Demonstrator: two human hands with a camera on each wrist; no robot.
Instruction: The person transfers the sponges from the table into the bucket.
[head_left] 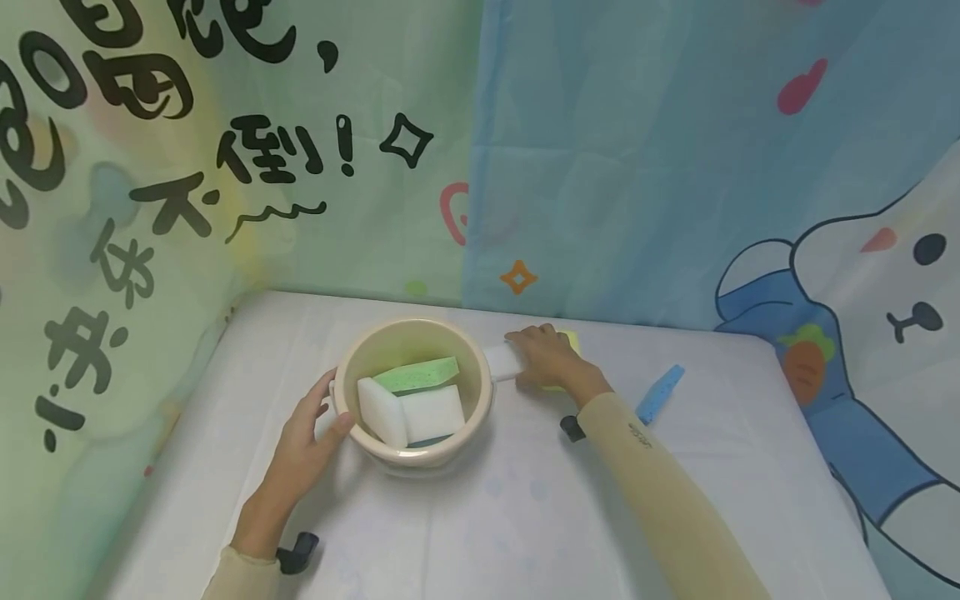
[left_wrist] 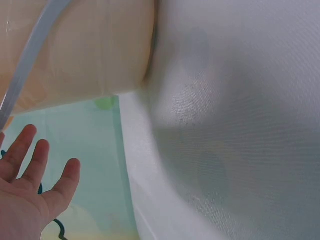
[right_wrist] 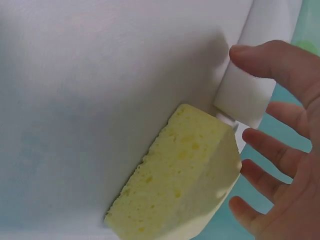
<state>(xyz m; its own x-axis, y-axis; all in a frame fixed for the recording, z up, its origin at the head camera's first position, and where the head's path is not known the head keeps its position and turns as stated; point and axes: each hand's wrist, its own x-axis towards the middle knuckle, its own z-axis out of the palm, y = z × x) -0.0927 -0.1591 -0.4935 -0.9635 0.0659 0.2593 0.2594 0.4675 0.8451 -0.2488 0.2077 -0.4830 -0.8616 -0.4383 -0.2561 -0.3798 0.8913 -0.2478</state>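
Note:
A cream bucket [head_left: 408,458] holds white sponges [head_left: 433,414] and a green sponge [head_left: 420,375]. My left hand [head_left: 307,442] rests against the bucket's left side, thumb at the rim; the left wrist view shows its fingers spread beside the wall. To the right of the bucket, my right hand [head_left: 547,358] reaches over a white sponge [head_left: 502,363] and a yellow sponge [right_wrist: 172,175], which it partly hides in the head view. In the right wrist view its thumb and fingers are apart, the thumb overlapping the white sponge's edge and the fingertips beside the yellow sponge.
A blue sponge [head_left: 660,394] lies on the white-covered table [head_left: 480,533], right of my right forearm. Printed cloth hangs [head_left: 600,167] behind the table and at its left. A grey handle [left_wrist: 30,55] runs down the bucket's side.

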